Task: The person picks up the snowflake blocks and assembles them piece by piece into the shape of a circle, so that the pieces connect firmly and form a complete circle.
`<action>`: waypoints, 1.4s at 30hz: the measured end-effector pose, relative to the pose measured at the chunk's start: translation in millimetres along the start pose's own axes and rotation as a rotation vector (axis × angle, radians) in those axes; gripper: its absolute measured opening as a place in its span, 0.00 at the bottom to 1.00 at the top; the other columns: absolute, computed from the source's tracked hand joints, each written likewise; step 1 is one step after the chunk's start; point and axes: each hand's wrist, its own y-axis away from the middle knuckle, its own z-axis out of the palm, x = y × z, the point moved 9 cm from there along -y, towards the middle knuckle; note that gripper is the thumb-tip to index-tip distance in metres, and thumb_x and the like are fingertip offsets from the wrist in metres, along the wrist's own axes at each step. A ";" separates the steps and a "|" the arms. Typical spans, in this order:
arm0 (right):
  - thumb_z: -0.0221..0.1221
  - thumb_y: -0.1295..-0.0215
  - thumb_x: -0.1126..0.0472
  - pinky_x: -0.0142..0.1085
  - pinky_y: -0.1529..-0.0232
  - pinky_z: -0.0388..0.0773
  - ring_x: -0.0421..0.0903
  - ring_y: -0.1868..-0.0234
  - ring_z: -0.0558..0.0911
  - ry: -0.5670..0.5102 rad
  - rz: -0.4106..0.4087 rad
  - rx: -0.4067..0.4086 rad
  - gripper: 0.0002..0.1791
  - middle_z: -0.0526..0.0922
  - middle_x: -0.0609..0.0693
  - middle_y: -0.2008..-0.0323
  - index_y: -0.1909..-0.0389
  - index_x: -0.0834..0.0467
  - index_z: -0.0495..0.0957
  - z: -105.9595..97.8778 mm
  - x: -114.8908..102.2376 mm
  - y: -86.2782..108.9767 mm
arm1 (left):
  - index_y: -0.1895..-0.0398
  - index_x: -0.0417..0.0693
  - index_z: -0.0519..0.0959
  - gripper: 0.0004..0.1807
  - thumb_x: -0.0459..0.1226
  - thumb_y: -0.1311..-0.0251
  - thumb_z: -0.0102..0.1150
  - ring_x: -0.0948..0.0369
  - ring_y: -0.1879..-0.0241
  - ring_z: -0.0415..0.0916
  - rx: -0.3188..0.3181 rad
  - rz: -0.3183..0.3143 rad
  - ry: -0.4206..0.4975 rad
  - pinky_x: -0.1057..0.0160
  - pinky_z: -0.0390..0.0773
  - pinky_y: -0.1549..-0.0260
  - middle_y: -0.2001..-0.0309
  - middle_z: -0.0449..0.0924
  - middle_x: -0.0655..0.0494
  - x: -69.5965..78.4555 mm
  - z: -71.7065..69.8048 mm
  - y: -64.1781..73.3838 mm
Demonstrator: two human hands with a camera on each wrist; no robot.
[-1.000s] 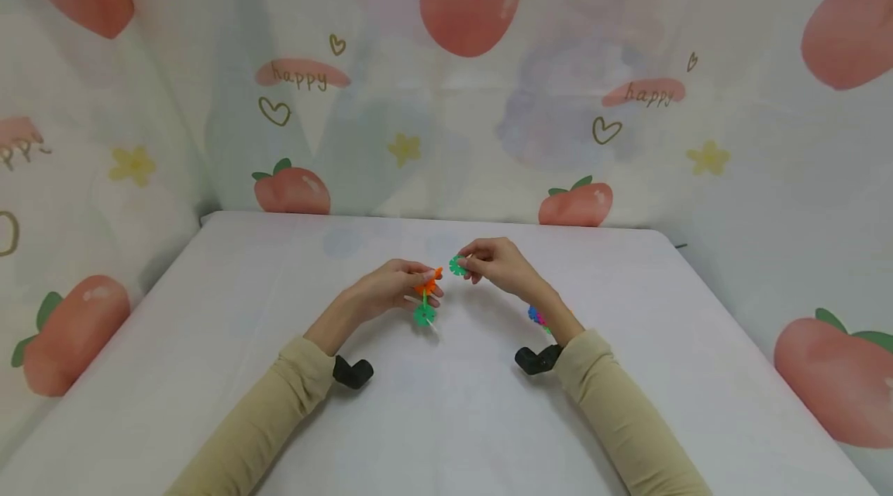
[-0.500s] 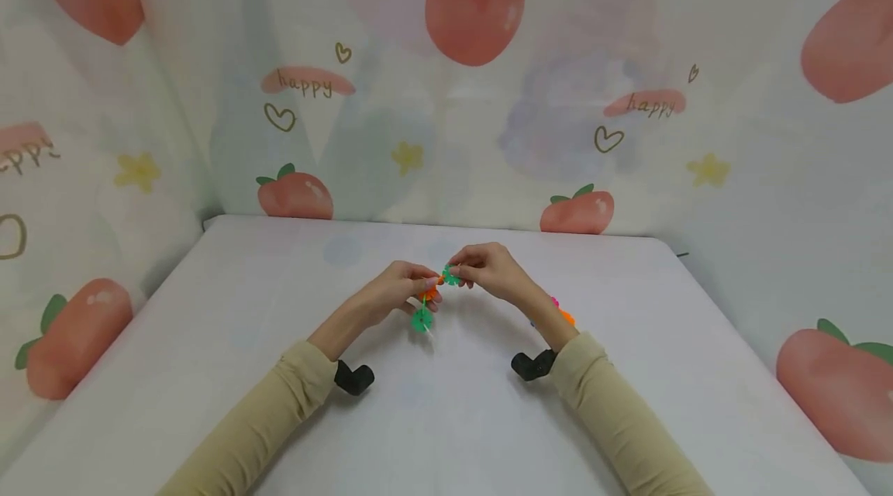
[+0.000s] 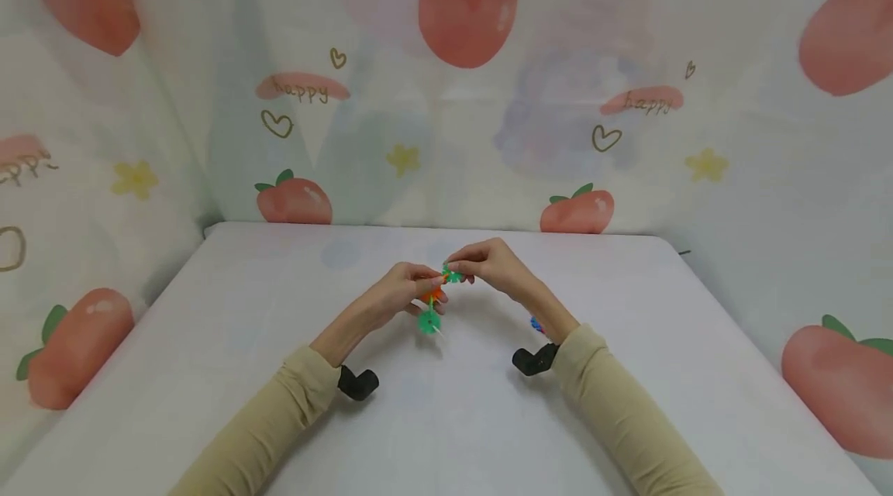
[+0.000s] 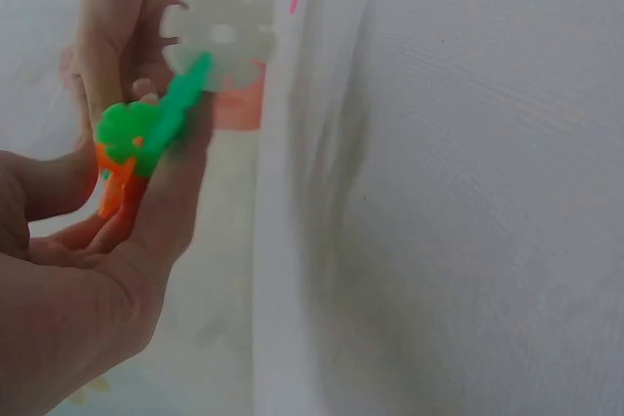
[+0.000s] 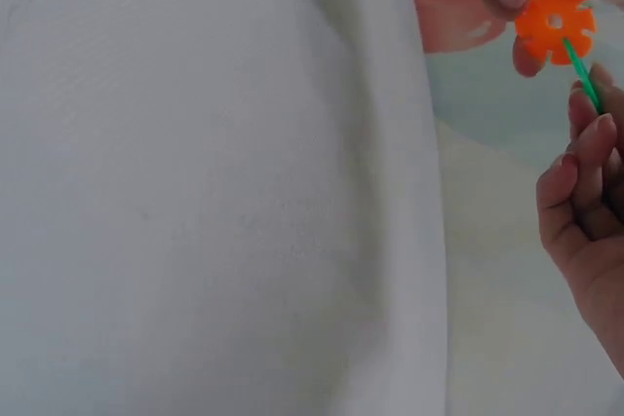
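Observation:
In the head view my left hand [image 3: 394,294] holds a short chain of joined snowflake discs over the table. Thumb and fingers grip its orange discs [image 5: 556,21], and a green disc [image 3: 429,322] hangs below. At the chain's end, a whitish disc [image 4: 219,31] shows in the left wrist view. My right hand [image 3: 501,267] pinches another green disc [image 3: 453,275], whose edge meets an orange disc. From the right wrist this pinched disc appears edge-on at the orange rim; how deep it sits cannot be told.
More coloured discs [image 3: 536,323], one blue, lie on the white table [image 3: 432,418] beside the right forearm, which partly hides them. Black wrist-camera mounts [image 3: 359,384] stick out from both cuffs. Fruit-printed cloth [image 3: 432,132] hangs behind the table.
My right hand has brought its green disc left and slightly down, from apart to touching the chain's orange disc. The left hand has stayed nearly in place, still gripping the chain.

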 end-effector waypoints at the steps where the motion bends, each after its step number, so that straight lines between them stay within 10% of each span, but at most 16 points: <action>1: 0.66 0.30 0.58 0.55 0.54 0.82 0.64 0.62 0.82 -0.013 0.015 0.004 0.10 0.89 0.50 0.67 0.56 0.59 0.89 -0.7 1.9 -0.5 | 0.36 0.30 0.74 0.24 0.42 0.23 0.54 0.56 0.61 0.87 -0.028 0.005 0.013 0.55 0.87 0.55 0.55 0.87 0.38 0.4 2.8 0.6; 5: 0.68 0.32 0.56 0.54 0.54 0.82 0.62 0.63 0.82 -0.013 0.037 -0.005 0.10 0.89 0.49 0.69 0.58 0.59 0.89 0.9 3.4 -2.6 | 0.33 0.31 0.72 0.28 0.45 0.24 0.55 0.52 0.57 0.88 -0.097 -0.012 0.093 0.52 0.86 0.50 0.48 0.84 0.33 -4.6 7.8 3.5; 17: 0.62 0.26 0.58 0.52 0.55 0.84 0.59 0.66 0.83 0.037 -0.023 -0.189 0.11 0.88 0.57 0.66 0.50 0.58 0.88 24.0 2.8 -1.0 | 0.44 0.38 0.78 0.19 0.44 0.25 0.57 0.52 0.58 0.83 -0.026 -0.142 0.122 0.57 0.88 0.59 0.54 0.84 0.46 -32.2 -3.5 8.8; 42: 0.66 0.32 0.62 0.36 0.57 0.80 0.47 0.58 0.80 0.417 0.172 -0.172 0.10 0.87 0.51 0.60 0.53 0.61 0.86 -69.5 62.7 85.9 | 0.46 0.37 0.78 0.16 0.41 0.25 0.57 0.54 0.56 0.80 0.040 -0.169 0.111 0.66 0.84 0.62 0.54 0.87 0.48 -45.3 -31.1 17.7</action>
